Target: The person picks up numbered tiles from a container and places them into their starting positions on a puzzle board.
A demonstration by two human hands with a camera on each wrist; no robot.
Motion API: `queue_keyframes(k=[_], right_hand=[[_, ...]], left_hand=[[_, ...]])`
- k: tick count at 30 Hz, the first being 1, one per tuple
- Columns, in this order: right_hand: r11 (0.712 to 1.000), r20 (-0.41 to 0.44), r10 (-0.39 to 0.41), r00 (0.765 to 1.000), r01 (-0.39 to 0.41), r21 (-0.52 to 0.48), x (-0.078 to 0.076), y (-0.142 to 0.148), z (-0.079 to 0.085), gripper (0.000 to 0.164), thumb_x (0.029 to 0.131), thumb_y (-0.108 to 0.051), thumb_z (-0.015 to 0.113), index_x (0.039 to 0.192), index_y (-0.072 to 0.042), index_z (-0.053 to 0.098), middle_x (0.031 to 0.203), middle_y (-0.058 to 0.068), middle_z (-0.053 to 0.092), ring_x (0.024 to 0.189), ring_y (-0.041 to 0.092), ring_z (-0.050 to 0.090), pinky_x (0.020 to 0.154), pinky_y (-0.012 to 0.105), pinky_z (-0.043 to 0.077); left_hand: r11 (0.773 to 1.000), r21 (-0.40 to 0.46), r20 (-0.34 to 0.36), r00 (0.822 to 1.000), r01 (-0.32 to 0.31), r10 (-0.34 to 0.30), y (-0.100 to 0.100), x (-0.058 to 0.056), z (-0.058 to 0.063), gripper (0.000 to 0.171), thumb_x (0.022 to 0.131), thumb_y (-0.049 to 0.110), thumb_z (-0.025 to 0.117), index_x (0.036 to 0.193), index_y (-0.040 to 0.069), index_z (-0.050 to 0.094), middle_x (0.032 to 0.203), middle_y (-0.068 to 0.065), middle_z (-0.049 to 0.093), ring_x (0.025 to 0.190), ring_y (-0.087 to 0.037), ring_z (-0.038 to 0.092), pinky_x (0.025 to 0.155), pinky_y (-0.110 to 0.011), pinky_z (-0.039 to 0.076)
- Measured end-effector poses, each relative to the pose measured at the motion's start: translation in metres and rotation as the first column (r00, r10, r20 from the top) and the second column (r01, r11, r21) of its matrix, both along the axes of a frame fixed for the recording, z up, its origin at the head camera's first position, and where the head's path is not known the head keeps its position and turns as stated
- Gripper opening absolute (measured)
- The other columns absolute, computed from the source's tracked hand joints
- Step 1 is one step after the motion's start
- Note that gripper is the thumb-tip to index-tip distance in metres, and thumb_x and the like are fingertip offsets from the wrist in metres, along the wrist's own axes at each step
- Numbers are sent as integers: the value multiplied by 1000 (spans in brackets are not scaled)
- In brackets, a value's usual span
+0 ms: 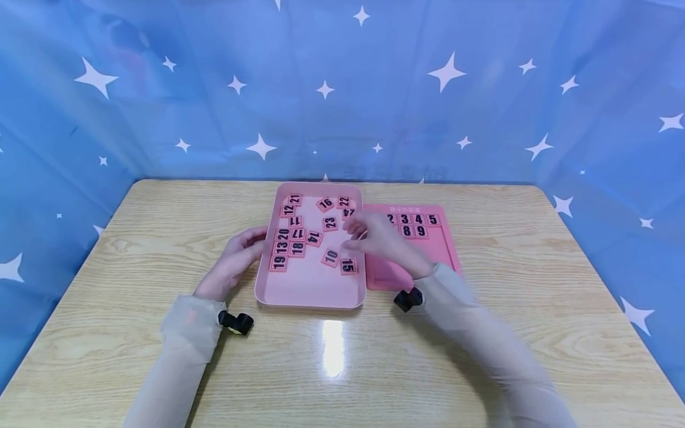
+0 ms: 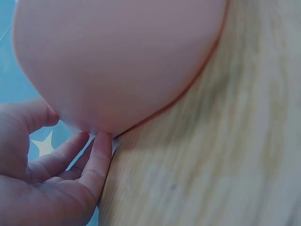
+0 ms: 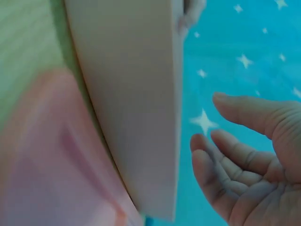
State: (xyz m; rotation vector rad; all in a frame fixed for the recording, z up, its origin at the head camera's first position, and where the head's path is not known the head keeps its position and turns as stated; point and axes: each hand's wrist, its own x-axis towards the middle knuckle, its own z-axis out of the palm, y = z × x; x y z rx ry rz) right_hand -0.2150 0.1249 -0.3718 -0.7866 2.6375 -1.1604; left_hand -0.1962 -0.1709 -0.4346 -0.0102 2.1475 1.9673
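Observation:
A pale pink tray (image 1: 310,292) stands on the table, with loose pink number tiles inside. My left hand (image 1: 235,261) is at the tray's left side; in the left wrist view its thumb and fingertips (image 2: 104,141) touch the outer wall. My right hand (image 1: 374,238) hovers over the tray's right edge, fingers slightly bent and nothing between them, as the right wrist view also shows. Close to its fingertips lie tile 23 (image 1: 330,223) and tile 10 (image 1: 330,257). A darker pink number board (image 1: 446,255) stands right of the tray, partly hidden by the right hand.
Tiles including 3 (image 1: 404,219) and 8 (image 1: 407,230) sit in rows at the board's top. More tiles, such as 19 (image 1: 278,263), crowd the tray's left side. Behind the wooden table (image 1: 508,297) hangs a blue curtain (image 1: 321,119) with white stars.

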Motion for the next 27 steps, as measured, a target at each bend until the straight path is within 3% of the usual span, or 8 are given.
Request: queue_keyframes(k=[6, 11, 17, 27], right_hand=[[993, 4, 81, 997, -82, 82, 4, -23, -12, 32, 76, -5, 74, 104, 7, 62, 93, 16, 66, 83, 23, 63, 74, 26, 53], [982, 29, 67, 997, -71, 175, 6, -32, -20, 37, 73, -7, 78, 105, 4, 63, 93, 11, 66, 85, 19, 62, 77, 24, 52], [974, -11, 46, 999, -43, 222, 6, -35, -27, 38, 69, -7, 81, 101, 2, 64, 93, 8, 63, 84, 18, 61, 76, 22, 51], [948, -52, 55, 997, -36, 317, 6, -38, -29, 28, 68, -4, 78, 93, -2, 66, 88, 5, 62, 83, 17, 55, 74, 27, 48]], left_hand=[[1000, -8, -8, 1000, -5, 5, 1, 0, -1, 48, 91, 7, 53, 135, -9, 41, 130, -27, 46, 101, -11, 50, 82, -15, 45], [1000, 0, -17, 1000, -5, 5, 1, 0, -2, 48, 91, 5, 52, 134, -11, 40, 130, -28, 46, 99, -9, 51, 82, -15, 46], [1000, 13, -8, 1000, -10, 10, 1, -1, -2, 47, 91, 4, 52, 134, -10, 40, 130, -28, 46, 98, -9, 51, 82, -15, 46], [1000, 1, 8, 1000, -1, 1, 0, 0, -2, 49, 92, 7, 53, 137, -8, 39, 133, -26, 44, 106, -15, 49, 84, -15, 45]])
